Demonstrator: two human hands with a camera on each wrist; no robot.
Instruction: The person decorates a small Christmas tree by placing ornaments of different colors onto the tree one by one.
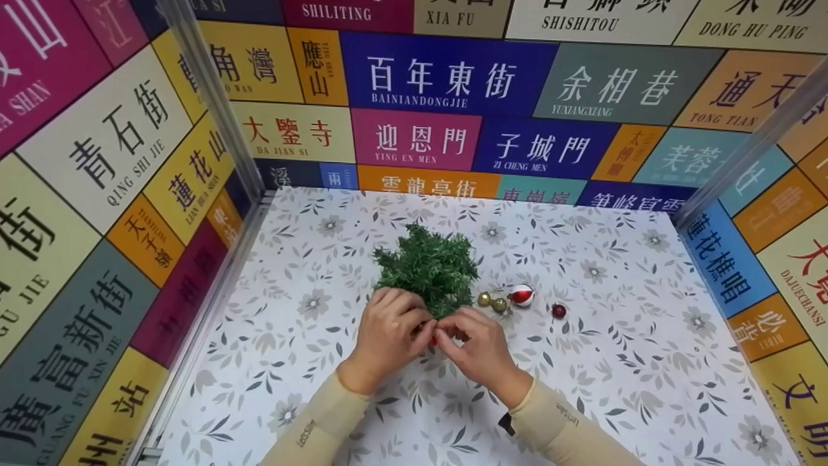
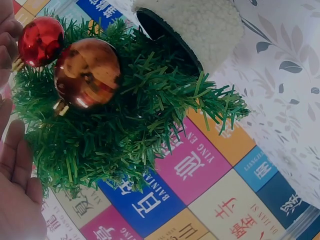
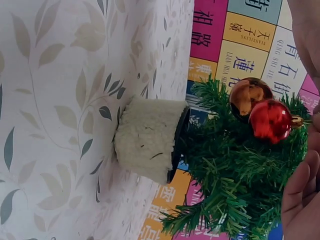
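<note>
Left hand (image 1: 390, 333) and right hand (image 1: 477, 345) pinch at one red bauble (image 3: 270, 121); one tree (image 1: 427, 262); four loose baubles (image 1: 521, 296).

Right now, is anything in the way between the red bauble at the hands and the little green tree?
Nothing visible. In the right-wrist view, the red bauble shows close against the green tree. A copper bauble is right beside it, leaving other branches exposed. The loose ornaments lie off to the tree's right.

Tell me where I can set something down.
In the head view, the table is bare left of the tree and right of the dark ball. Crowded: between them (gold balls, striped ball) and around the left hand and right hand.
</note>
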